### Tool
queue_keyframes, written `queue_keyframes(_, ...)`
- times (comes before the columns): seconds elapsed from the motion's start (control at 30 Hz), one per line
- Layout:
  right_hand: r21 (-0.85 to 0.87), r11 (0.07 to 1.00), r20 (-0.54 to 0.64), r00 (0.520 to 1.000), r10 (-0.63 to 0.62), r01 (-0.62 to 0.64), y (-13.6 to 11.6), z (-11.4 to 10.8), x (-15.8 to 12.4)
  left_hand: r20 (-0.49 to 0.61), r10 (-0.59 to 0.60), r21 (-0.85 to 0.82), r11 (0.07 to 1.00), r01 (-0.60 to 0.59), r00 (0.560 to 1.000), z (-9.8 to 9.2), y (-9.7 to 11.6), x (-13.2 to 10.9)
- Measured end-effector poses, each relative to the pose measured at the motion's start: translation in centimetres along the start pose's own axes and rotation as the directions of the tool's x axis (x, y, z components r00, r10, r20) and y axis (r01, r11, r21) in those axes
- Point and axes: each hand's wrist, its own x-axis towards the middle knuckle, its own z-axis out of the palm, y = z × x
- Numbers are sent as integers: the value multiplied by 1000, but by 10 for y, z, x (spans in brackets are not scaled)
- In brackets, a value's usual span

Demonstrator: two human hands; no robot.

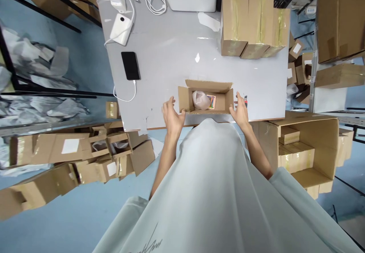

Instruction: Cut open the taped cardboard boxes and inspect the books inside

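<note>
An open cardboard box stands at the table's near edge with its flaps up. Inside it, a whitish wrapped bundle lies on the left, beside a small colourful card. At the box's left end is my left hand, fingers apart, the thumb close to the corner. My right hand is spread at the right end, holding nothing. Whether either hand touches the cardboard I cannot tell. A small red and black item lies just beyond my right fingers.
Three taped boxes stand at the table's back right. A black phone, a white power bank and cables are on the left. A large open carton holding smaller boxes sits to my right. More cartons line the left side.
</note>
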Motion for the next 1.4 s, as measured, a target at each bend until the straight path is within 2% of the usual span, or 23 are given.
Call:
queue_keyframes(0.07, 24, 999, -19, 999, 30, -29, 3, -3, -8, 31, 137, -4, 991, -137, 990, -12, 22, 0)
queue_keyframes(0.13, 50, 998, -35, 998, 49, -47, 3, -2, -13, 151, 232, -48, 973, -228, 961, -14, 47, 5)
queue_keyframes(0.2, 75, 996, -40, 997, 59, -56, 2, 2, -15, 332, 318, -79, 948, -310, 888, 1, 70, 17)
queue_keyframes(0.27, 96, 993, -29, 997, 67, -64, 1, 7, -16, 544, 371, -46, 909, -414, 753, 32, 86, 33)
queue_keyframes(0.3, 106, 992, -22, 997, 70, -68, 0, 8, -15, 645, 353, 13, 882, -472, 678, 52, 92, 41)
queue_keyframes(0.37, 125, 990, -11, 997, 74, -72, -1, 11, -14, 805, 198, 203, 794, -573, 560, 93, 98, 55)
queue_keyframes(0.4, 131, 989, -4, 997, 71, -70, -2, 11, -14, 851, 90, 298, 729, -617, 518, 113, 99, 61)
queue_keyframes(0.43, 130, 989, 7, 998, 65, -66, -2, 11, -13, 862, 42, 334, 702, -629, 505, 130, 98, 65)
queue_keyframes(0.53, 82, 996, 49, 998, 43, -47, -4, 9, -12, 869, -35, 393, 654, -646, 494, 162, 91, 74)
queue_keyframes(0.63, 25, 999, 66, 997, 35, -37, -5, 7, -12, 867, -62, 420, 622, -660, 494, 171, 80, 75)
queue_keyframes(0.83, 78, 995, 63, 996, 57, -61, -2, 9, -15, 855, -63, 453, 577, -680, 516, 170, 67, 65)
queue_keyframes(1.13, 83, 995, 90, 995, 53, -61, -1, 8, -14, 825, -87, 494, 591, -638, 558, 174, 73, 59)
queue_keyframes(1.27, 60, 996, 80, 995, 58, -63, -1, 9, -14, 811, -67, 495, 608, -620, 581, 164, 82, 57)
queue_keyframes(1.4, 78, 996, 48, 998, 45, -49, -1, 14, -15, 810, -71, 493, 622, -609, 583, 141, 95, 54)
